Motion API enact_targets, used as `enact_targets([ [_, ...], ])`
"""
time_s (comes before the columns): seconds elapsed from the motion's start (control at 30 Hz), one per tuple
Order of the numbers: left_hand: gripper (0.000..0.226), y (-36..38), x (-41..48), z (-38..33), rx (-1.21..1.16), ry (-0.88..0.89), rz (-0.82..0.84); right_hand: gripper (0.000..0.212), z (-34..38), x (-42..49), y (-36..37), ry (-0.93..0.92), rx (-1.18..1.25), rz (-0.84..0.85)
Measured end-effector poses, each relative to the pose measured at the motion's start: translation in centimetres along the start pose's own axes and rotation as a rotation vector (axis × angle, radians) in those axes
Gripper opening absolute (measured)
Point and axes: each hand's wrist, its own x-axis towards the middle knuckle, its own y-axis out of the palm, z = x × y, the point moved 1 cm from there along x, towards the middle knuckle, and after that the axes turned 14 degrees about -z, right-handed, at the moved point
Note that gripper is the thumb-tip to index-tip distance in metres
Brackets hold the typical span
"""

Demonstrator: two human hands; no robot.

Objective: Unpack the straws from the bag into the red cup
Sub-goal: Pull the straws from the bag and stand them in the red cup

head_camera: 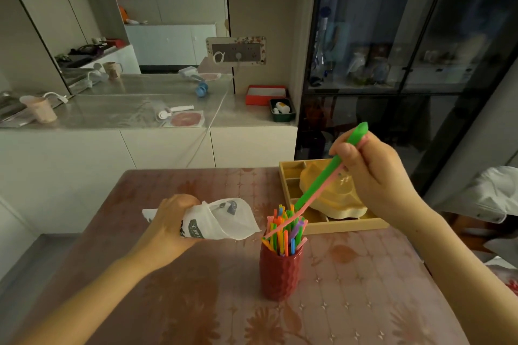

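A red textured cup (280, 272) stands on the table, filled with several colourful straws (284, 230) that stick up out of it. My right hand (375, 173) is above and to the right of the cup, shut on a green straw (328, 169) and a pink straw (311, 204). Both slant down-left, and their lower ends reach the bunch in the cup. My left hand (171, 225) grips a crumpled white plastic bag (224, 220) left of the cup, with its mouth turned toward the cup.
A beige divided tray (347, 225) with a yellow lid-like dish (333, 196) lies behind the cup on the right. The table (196, 288) has a pinkish floral cover. A white counter with cups and clutter lies beyond, and a dark glass cabinet stands at right.
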Motion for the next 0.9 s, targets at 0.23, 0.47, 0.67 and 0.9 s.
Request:
enact_targets([
  [0.23, 0.027, 0.9, -0.5, 1.0, -0.031, -0.115, 0.029, 0.017, 1.0, 2.0, -1.6, -0.07, 0.06, -0.066],
  [0.47, 0.025, 1.1, 0.5, 1.1, -0.026, -0.11, 0.026, 0.015, 0.9, 2.1, -0.3, -0.019, 0.053, 0.023],
  [0.67, 0.03, 1.5, 0.6, 1.3, 0.011, -0.072, -0.011, 0.017, 0.9, 3.4, -1.7, -0.09, 0.059, -0.032],
  [0.9, 0.037, 2.5, 0.6, 1.5, 0.024, -0.097, -0.029, 0.02, -0.3, 2.4, 0.6, -0.046, 0.0, 0.062],
])
